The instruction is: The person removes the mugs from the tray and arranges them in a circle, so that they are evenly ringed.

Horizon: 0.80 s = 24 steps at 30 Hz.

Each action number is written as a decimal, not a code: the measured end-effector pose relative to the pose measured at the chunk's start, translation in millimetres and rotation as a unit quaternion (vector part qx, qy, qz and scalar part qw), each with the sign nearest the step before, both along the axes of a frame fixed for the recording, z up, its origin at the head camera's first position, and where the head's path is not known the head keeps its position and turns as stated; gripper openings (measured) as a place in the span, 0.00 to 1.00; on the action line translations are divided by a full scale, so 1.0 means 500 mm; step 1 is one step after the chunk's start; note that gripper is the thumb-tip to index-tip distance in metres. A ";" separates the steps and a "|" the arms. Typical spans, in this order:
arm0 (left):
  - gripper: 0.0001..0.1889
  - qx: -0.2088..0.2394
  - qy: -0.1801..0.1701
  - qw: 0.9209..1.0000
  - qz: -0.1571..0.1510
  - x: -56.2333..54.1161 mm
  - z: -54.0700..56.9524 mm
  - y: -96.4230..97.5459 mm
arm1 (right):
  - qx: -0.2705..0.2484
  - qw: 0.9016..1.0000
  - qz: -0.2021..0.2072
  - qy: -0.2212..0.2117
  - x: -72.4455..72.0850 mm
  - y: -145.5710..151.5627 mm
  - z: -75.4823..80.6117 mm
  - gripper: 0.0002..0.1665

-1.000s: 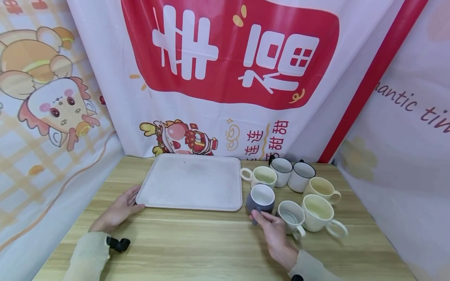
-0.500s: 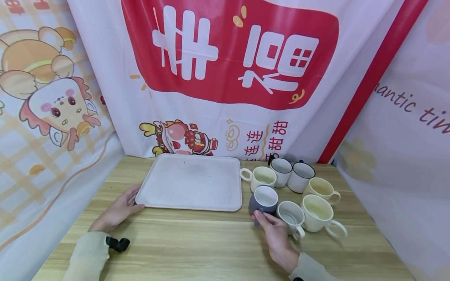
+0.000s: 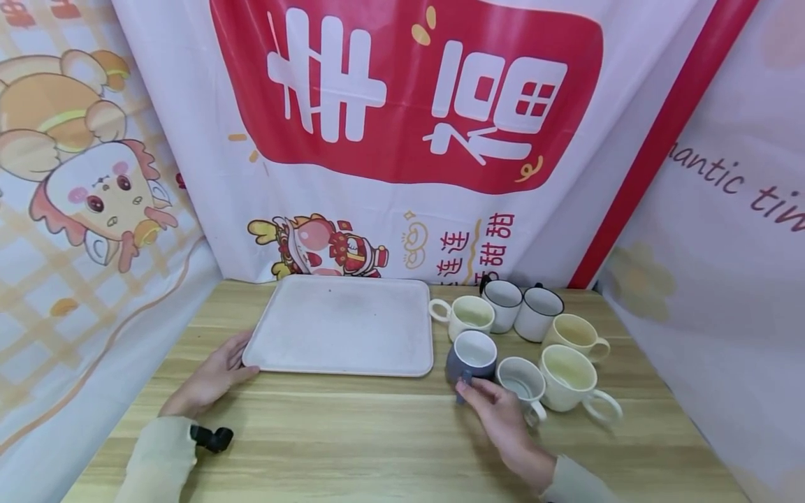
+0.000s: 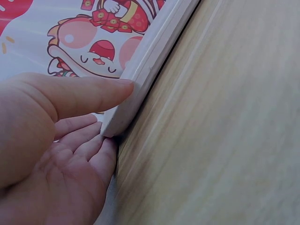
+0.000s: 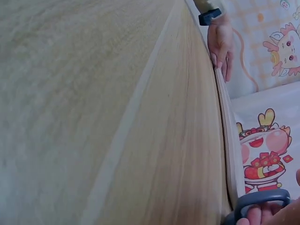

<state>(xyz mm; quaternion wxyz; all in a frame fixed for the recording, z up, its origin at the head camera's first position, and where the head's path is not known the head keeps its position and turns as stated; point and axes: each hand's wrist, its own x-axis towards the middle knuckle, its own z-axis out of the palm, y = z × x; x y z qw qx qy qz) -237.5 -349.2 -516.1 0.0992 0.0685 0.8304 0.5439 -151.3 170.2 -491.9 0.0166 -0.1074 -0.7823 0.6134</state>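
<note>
My left hand point(image 3: 216, 372) is at the near left corner of a white tray point(image 3: 339, 325). In the left wrist view its thumb point(image 4: 93, 93) lies straight against the tray's rim point(image 4: 140, 65), and the other fingers reach along the corner, nearly straight. With my right hand point(image 3: 503, 419) I hold a grey mug point(image 3: 462, 367) with a white inside by its handle. That mug stands right of the tray. The right wrist view has fingertips point(image 5: 262, 212) inside the grey handle point(image 5: 258, 196); most of that hand is out of frame.
Around the grey mug stand a pale green mug point(image 3: 473, 316), two white mugs with black rims point(image 3: 502, 314), a yellow mug point(image 3: 575, 335), a cream mug point(image 3: 566, 381) and a white mug point(image 3: 520, 377). Printed cloths point(image 3: 402, 105) hang behind the wooden table point(image 3: 339, 440).
The grey mug shifted slightly right, closer to the white mug, then stayed there. My right hand and forearm moved a little right. The left hand stays at the tray corner.
</note>
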 end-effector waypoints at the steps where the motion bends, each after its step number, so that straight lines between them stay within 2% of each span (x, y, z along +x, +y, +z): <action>1: 0.48 0.000 0.000 1.000 0.000 0.000 0.000 -0.001 | 0.025 1.000 0.010 -0.001 0.004 0.005 0.006 0.23; 5: 0.48 -0.004 0.003 1.000 -0.001 0.001 -0.003 -0.011 | 0.081 0.994 0.078 0.007 0.018 0.024 0.029 0.25; 8: 0.48 -0.008 0.002 1.000 -0.003 0.001 -0.004 -0.018 | 0.116 0.981 0.150 0.030 0.027 0.042 0.049 0.26; 10: 0.48 -0.011 0.001 1.000 -0.003 0.001 -0.001 -0.020 | 0.150 0.970 0.185 0.048 0.030 0.054 0.064 0.28; 13: 0.48 -0.016 0.000 1.000 -0.001 -0.002 0.006 -0.020 | 0.199 0.957 0.200 0.069 0.030 0.068 0.093 0.28; 16: 0.47 -0.024 0.001 1.000 0.005 -0.003 0.010 -0.019 | 0.254 0.942 0.192 0.105 0.020 0.082 0.119 0.26; 18: 0.47 -0.027 0.005 1.000 0.007 -0.003 0.011 -0.018 | 0.295 0.925 0.191 0.145 0.011 0.093 0.133 0.25; 21: 0.47 -0.036 0.011 0.999 0.008 -0.002 0.013 -0.017 | 0.355 0.889 0.195 0.212 -0.008 0.114 0.143 0.27; 24: 0.45 -0.064 0.020 0.998 0.002 0.000 0.020 -0.014 | 0.404 0.858 0.201 0.245 -0.028 0.134 0.146 0.30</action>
